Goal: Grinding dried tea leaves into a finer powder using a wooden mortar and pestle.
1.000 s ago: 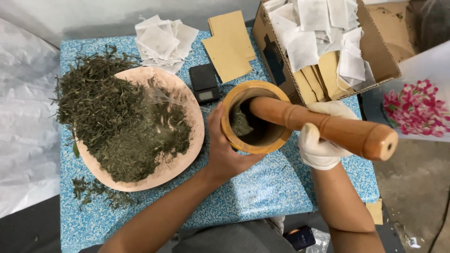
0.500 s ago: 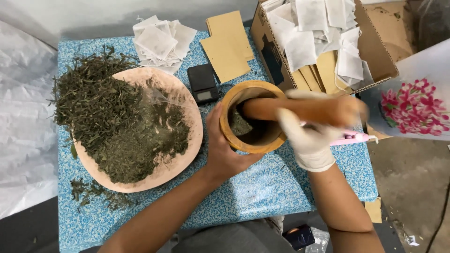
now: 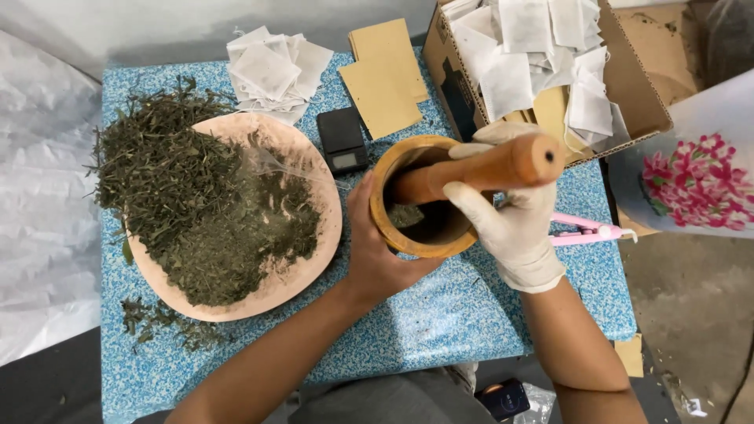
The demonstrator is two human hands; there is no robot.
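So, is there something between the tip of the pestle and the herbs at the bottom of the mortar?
Nothing visible. The gloved right hand grips the wooden pestle, which slants down into the wooden mortar toward the crushed herbs. The bare left hand is on the mortar's outer wall, not inside it.

Gloved right hand [image 3: 514,228] w/ wooden pestle [image 3: 471,171] in mortar [image 3: 393,228], bare left hand [image 3: 377,251] on its side.

The long wooden pestle [image 3: 471,174] hides its tip inside the round wooden mortar [image 3: 393,228]; the open cardboard box [image 3: 628,86] runs off the top edge.
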